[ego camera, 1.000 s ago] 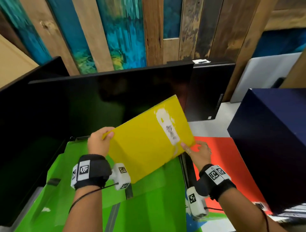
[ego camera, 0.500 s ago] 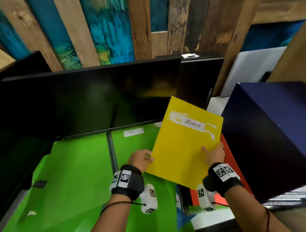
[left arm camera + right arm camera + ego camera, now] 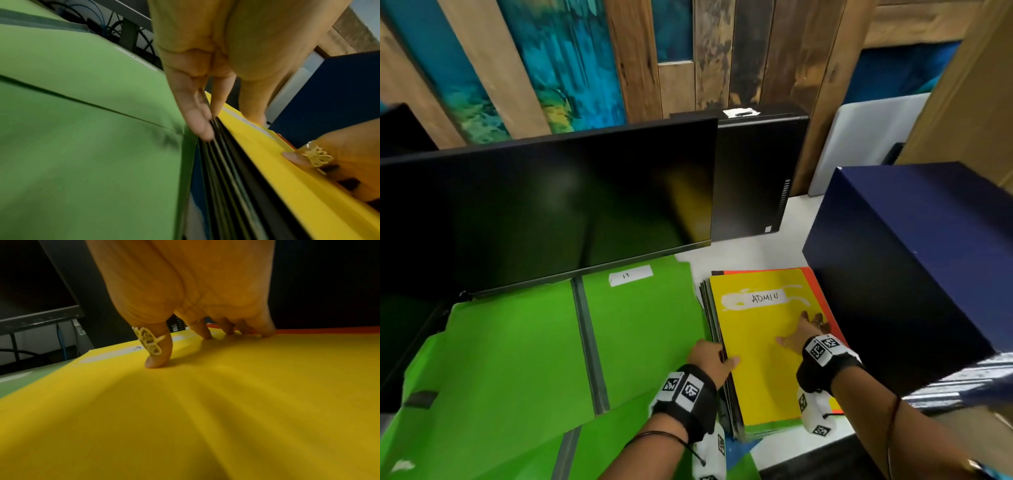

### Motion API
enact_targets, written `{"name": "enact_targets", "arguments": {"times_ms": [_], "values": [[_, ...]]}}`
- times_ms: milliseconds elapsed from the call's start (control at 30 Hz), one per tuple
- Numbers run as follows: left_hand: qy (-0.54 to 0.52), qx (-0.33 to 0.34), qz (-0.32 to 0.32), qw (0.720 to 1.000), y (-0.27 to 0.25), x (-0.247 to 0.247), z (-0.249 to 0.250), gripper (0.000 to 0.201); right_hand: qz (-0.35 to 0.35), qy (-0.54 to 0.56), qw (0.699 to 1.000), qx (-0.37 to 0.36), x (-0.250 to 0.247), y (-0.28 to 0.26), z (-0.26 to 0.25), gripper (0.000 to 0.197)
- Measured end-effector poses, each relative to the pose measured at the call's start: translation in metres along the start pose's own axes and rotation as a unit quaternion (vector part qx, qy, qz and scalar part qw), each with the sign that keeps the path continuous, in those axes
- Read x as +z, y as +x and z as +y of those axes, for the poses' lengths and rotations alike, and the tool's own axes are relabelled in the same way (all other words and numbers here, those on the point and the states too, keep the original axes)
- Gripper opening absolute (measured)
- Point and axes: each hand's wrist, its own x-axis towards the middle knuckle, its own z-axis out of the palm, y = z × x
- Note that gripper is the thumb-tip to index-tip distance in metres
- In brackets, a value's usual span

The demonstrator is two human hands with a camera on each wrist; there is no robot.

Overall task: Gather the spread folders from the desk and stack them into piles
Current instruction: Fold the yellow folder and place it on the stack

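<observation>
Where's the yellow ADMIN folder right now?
In the head view the yellow ADMIN folder lies on top of the folder pile at right, between the green folders and the navy box.

Folder pile (image 3: 763,346) between spread folders (image 3: 517,359) and box (image 3: 917,253).

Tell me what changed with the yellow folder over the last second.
The yellow folder, held up tilted by both hands, came down flat onto the pile. The right hand now presses its cover; the left hand touches the pile's edge. Green folders and monitor stayed.
</observation>
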Motion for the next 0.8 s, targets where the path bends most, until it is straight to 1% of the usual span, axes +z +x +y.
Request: {"name": "enact_targets", "arguments": {"times_ms": [33,67,100,133,167,200,233,267,333,400,533,567,667,733,800], "values": [[0.013,-0.009,0.035,0.999,0.006,-0.001,-0.004,0.043,-0.005,-0.018,1.000,0.004,-0.003,-0.004,-0.002,0.099],[0.015,-0.030,0.057,0.998,0.007,-0.004,-0.003,0.054,-0.009,-0.035,0.999,-0.002,-0.006,-0.009,-0.005,0.093],[0.011,-0.050,0.065,0.997,0.013,-0.003,-0.005,0.059,0.000,-0.050,0.999,-0.016,-0.010,-0.014,-0.010,0.087],[-0.007,-0.064,0.055,0.996,0.016,-0.004,-0.004,0.057,0.022,-0.061,0.997,-0.043,-0.014,-0.016,-0.016,0.084],[-0.028,-0.064,0.039,0.997,0.021,-0.003,-0.003,0.050,0.058,-0.072,0.992,-0.083,-0.017,-0.016,-0.023,0.086],[-0.043,-0.060,0.023,0.997,0.020,-0.003,0.000,0.046,0.093,-0.082,0.983,-0.138,-0.019,-0.012,-0.031,0.088],[-0.043,-0.052,0.015,0.998,0.021,-0.002,0.002,0.048,0.113,-0.090,0.970,-0.195,-0.021,-0.006,-0.041,0.086],[-0.029,-0.050,0.009,0.998,0.021,-0.002,0.005,0.051,0.117,-0.101,0.956,-0.249,-0.024,0.000,-0.052,0.082],[-0.006,-0.042,0.009,0.999,0.020,-0.002,0.008,0.050,0.098,-0.131,0.935,-0.314,-0.026,0.008,-0.076,0.074],[-0.035,-0.038,-0.003,0.999,0.021,-0.002,0.010,0.045,0.083,-0.150,0.929,-0.327,-0.027,0.016,-0.096,0.076],[-0.100,-0.021,-0.026,0.994,0.022,-0.004,0.001,0.027,0.053,-0.161,0.943,-0.285,-0.010,0.030,-0.115,0.105],[-0.125,-0.021,-0.028,0.992,0.022,-0.004,-0.002,0.025,0.054,-0.157,0.946,-0.279,-0.006,0.032,-0.118,0.110],[-0.220,-0.034,-0.047,0.974,0.024,-0.008,-0.010,0.041,0.089,-0.165,0.943,-0.275,0.002,0.038,-0.127,0.117],[-0.240,-0.030,-0.062,0.968,0.023,-0.011,-0.016,0.044,0.118,-0.176,0.937,-0.277,0.002,0.045,-0.134,0.117],[-0.234,-0.023,-0.061,0.970,0.023,-0.012,-0.022,0.044,0.109,-0.168,0.940,-0.274,0.001,0.051,-0.139,0.112]]}}
